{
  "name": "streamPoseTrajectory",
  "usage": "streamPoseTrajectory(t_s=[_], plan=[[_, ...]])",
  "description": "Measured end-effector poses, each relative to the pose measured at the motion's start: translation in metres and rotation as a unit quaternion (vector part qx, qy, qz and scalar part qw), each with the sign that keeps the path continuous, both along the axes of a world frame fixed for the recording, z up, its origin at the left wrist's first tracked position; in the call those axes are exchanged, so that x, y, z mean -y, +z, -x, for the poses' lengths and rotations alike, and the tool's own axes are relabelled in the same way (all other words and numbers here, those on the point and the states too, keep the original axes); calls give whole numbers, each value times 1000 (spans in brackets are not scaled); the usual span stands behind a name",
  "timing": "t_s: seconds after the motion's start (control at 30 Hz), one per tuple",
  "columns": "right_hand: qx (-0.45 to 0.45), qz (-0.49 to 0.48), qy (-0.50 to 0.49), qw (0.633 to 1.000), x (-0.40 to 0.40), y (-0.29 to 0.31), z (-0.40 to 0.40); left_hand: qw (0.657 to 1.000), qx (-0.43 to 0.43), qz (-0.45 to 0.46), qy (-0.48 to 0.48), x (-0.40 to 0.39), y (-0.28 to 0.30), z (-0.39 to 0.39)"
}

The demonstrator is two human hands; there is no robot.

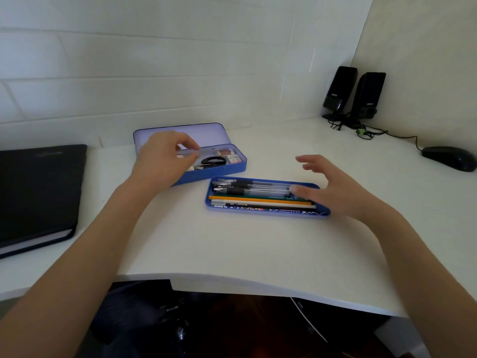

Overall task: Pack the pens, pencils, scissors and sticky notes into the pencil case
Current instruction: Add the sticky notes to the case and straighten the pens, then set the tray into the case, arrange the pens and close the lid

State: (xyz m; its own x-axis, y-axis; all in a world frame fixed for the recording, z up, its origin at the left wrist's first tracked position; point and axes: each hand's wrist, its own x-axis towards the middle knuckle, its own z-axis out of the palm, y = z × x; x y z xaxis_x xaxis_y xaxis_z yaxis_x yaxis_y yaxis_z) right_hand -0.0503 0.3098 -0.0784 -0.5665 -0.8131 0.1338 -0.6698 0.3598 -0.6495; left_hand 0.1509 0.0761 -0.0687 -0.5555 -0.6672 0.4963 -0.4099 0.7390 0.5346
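A blue pencil case [233, 169] lies open on the white desk, its lid [206, 134] tipped back toward the wall. Inside it I see black-handled scissors [212, 161] and small pink and white pads [231, 155] at the right end. My left hand [165, 157] hovers over the case's left half, fingers pinching a clear ruler-like strip [204, 150]. In front of the case sits a blue inner tray [267, 212] holding several pens [254, 186] and pencils [260, 201]. My right hand [333, 188] hovers open over the tray's right end, fingers spread.
A black folder [38, 192] lies at the left of the desk. Two black speakers [355, 95] with cables stand in the back right corner, and a black mouse [450, 157] rests at the far right. The desk's curved front edge [232, 282] runs below the tray.
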Motion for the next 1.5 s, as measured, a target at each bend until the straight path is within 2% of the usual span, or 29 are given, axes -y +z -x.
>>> streamPoseTrajectory(t_s=[0.03,0.1,0.17,0.3,0.4,0.5,0.6,0.73,0.87,1.03,1.07,1.23,1.37,1.5], plan=[[19,-28,42,999,-1,1,-2,999,1,15,44,4,-1,-1],[-47,-85,86,992,3,-4,-4,992,27,32,123,11,-3,-2],[-69,-118,100,986,7,-8,-6,984,42,-5,173,19,-7,-4],[-46,-46,124,990,8,-9,-10,968,32,-139,205,49,-17,-10],[-32,36,121,991,3,-5,-15,961,49,-205,177,62,-23,-14],[15,122,99,987,0,0,-15,966,43,-206,152,62,-22,-17],[35,159,75,984,-1,5,-15,975,37,-200,91,50,-20,-12],[29,148,64,986,-2,8,-13,972,37,-231,-13,19,-21,8],[9,103,81,991,-1,6,-14,951,12,-292,-103,-12,-24,24],[-16,55,99,993,2,1,-15,913,-57,-384,-128,-14,-19,25],[-21,58,97,993,2,1,-15,902,-48,-403,-147,-10,-16,22],[-8,80,79,994,0,3,-16,839,105,-447,-293,14,-12,4],[-5,67,85,994,-1,5,-20,844,157,-374,-350,12,-16,0],[-21,36,92,995,0,4,-23,866,176,-359,-300,9,-14,-2]])
